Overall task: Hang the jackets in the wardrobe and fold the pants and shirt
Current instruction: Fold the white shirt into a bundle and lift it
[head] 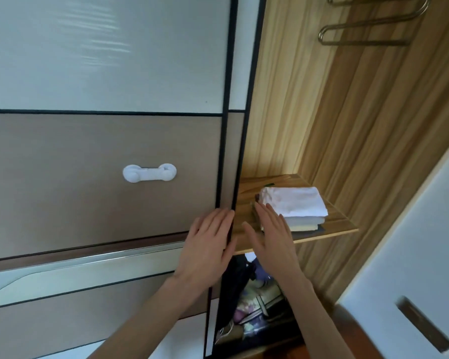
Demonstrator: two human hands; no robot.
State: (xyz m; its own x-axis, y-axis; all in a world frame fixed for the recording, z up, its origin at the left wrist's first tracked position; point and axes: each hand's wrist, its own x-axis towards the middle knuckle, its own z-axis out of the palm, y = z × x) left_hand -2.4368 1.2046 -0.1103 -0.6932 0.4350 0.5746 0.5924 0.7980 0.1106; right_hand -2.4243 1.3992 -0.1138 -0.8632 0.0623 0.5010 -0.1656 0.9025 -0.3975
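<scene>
The wardrobe's sliding door (101, 164), beige and pale grey with a dark frame, fills the left of the head view. My left hand (208, 244) lies flat with straight fingers against the door's right edge. My right hand (270, 237) is open, fingers straight, just right of that edge in front of the wooden shelf (329, 229). A small stack of folded clothes (293, 206), white on top, sits on the shelf beside my right hand. Neither hand holds anything. No jackets, pants or shirt are visible apart from this stack.
A white child-safety latch (149, 172) sits on the door panel. Bare metal hangers (366, 35) hang at the top right inside the wood-lined wardrobe. Below the shelf lie mixed bags and cloth (254, 304). A white door panel with a recessed handle (423, 325) stands at the right.
</scene>
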